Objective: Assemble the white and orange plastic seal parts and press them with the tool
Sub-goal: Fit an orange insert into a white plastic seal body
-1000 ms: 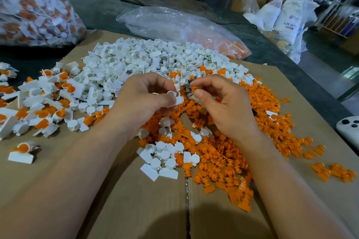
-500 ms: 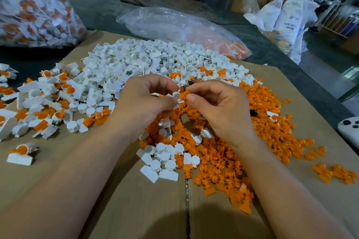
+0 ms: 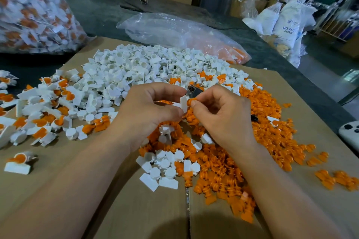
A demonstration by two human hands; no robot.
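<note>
My left hand (image 3: 147, 110) pinches a white seal part (image 3: 183, 103) between thumb and fingers above the cardboard. My right hand (image 3: 221, 114) pinches an orange seal part (image 3: 191, 101) and holds it against the white one. A dark metal tool (image 3: 193, 91) sticks out just behind the two parts; which hand holds it I cannot tell. A heap of white parts (image 3: 155, 68) lies behind my hands. Loose orange parts (image 3: 262, 122) spread to the right and below.
Assembled white-and-orange seals (image 3: 38, 114) lie at the left on the cardboard sheet (image 3: 136, 209). A clear bag of finished seals (image 3: 29, 9) stands far left; a flatter plastic bag (image 3: 174, 33) lies behind. A white controller (image 3: 349, 132) sits at the right edge.
My hands have come together: the orange part in my right hand has moved onto the white part in my left hand. The tool now shows behind them.
</note>
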